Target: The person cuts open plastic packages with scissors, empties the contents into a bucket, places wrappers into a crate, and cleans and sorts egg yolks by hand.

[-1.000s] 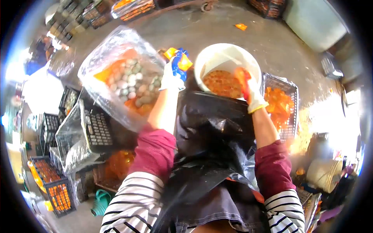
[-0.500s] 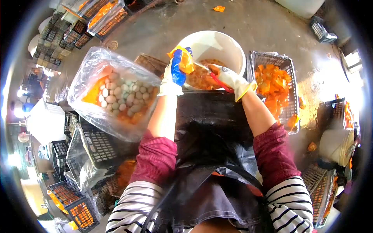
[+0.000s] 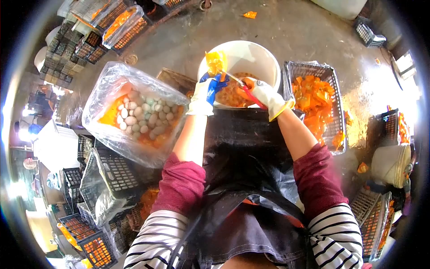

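Observation:
My left hand [image 3: 210, 91], in a white glove with blue palm, is closed around the lower end of a shiny orange-yellow piece [image 3: 216, 62]. The piece stands up from my fingers over the near left side of a white bucket [image 3: 251, 50]. My right hand [image 3: 265, 93], in a white glove, grips a red-handled tool [image 3: 255, 98]. Its thin metal shaft points left to the base of the piece; the tip's shape is hidden. Below both hands, the bucket holds an orange-brown, lumpy wet mass [image 3: 236, 95].
Left of the bucket is a plastic-lined container [image 3: 105, 87] with several pale egg-shaped objects [image 3: 141, 114]. To the right, a black crate [image 3: 333, 96] holds orange pieces [image 3: 313, 96]. More crates [image 3: 118, 172] stand at the left. An orange scrap [image 3: 250, 15] lies on the wet floor.
My left hand has turned and shifted slightly down, so the orange-yellow piece now sticks up above the fingers. The right hand has moved slightly down, still gripping the red-handled tool.

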A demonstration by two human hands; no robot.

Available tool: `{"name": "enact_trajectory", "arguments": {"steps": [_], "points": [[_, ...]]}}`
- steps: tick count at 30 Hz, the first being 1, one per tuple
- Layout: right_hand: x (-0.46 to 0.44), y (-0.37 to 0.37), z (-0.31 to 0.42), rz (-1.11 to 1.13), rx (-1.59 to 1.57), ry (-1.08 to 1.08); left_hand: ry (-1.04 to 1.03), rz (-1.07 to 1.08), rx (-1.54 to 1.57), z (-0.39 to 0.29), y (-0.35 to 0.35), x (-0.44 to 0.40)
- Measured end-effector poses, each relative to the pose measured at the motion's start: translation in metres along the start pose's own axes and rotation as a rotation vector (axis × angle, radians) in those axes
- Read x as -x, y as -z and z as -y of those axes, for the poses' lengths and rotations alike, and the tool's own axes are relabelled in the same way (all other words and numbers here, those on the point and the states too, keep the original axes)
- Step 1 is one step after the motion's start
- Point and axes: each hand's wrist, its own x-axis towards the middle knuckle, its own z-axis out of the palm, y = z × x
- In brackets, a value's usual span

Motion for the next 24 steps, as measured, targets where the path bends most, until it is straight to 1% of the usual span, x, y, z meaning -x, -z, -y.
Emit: {"name": "enact_trajectory", "arguments": {"steps": [1, 2, 4, 5, 7, 8, 10, 11, 12, 14, 15, 17, 18, 20, 21, 24], "points": [[0.000, -0.002, 0.000, -0.024, 0.078, 0.016, -0.025, -0.052, -0.139, -0.003, -0.002, 0.002], [-0.001, -0.003, 0.000, -0.046, 0.156, 0.031, -0.024, -0.048, 0.022, 0.004, 0.000, -0.002], [-0.004, -0.007, -0.005, -0.103, 0.131, 0.088, -0.019, -0.043, 0.342, 0.025, 0.008, -0.015], [-0.005, -0.007, -0.004, -0.131, 0.118, 0.117, -0.064, -0.074, 0.263, 0.026, 0.007, -0.015], [-0.007, -0.002, -0.003, -0.036, 0.189, 0.058, -0.159, -0.132, 0.104, 0.029, 0.004, -0.016], [-0.005, 0.001, 0.000, 0.011, 0.223, 0.025, -0.102, -0.162, 0.056, 0.024, 0.002, -0.014], [-0.002, 0.005, 0.006, 0.021, 0.267, 0.012, 0.017, -0.224, -0.041, 0.015, 0.000, -0.009], [-0.001, 0.006, 0.010, 0.021, 0.290, -0.009, 0.019, -0.218, -0.113, 0.016, 0.004, -0.010], [0.000, 0.006, 0.012, 0.023, 0.312, -0.030, -0.008, -0.207, -0.061, 0.021, 0.006, -0.013], [-0.002, 0.001, 0.006, -0.036, 0.326, 0.028, -0.065, -0.184, 0.044, 0.026, 0.008, -0.014], [-0.004, -0.001, 0.003, -0.068, 0.334, 0.058, -0.048, -0.186, 0.032, 0.024, 0.006, -0.013], [-0.005, -0.005, -0.003, -0.091, 0.223, 0.114, -0.016, -0.193, 0.011, 0.019, 0.000, -0.009], [-0.005, -0.007, -0.005, -0.098, 0.169, 0.143, 0.013, -0.178, -0.063, 0.017, -0.001, -0.008], [-0.007, -0.007, -0.005, -0.066, 0.175, 0.073, 0.074, -0.150, -0.216, 0.015, 0.001, -0.007], [-0.006, -0.008, -0.005, -0.053, 0.178, 0.034, 0.078, -0.158, -0.196, 0.013, 0.000, -0.005], [-0.009, -0.008, -0.006, -0.032, 0.310, 0.004, -0.019, -0.167, 0.077, 0.019, 0.003, -0.007]]}}
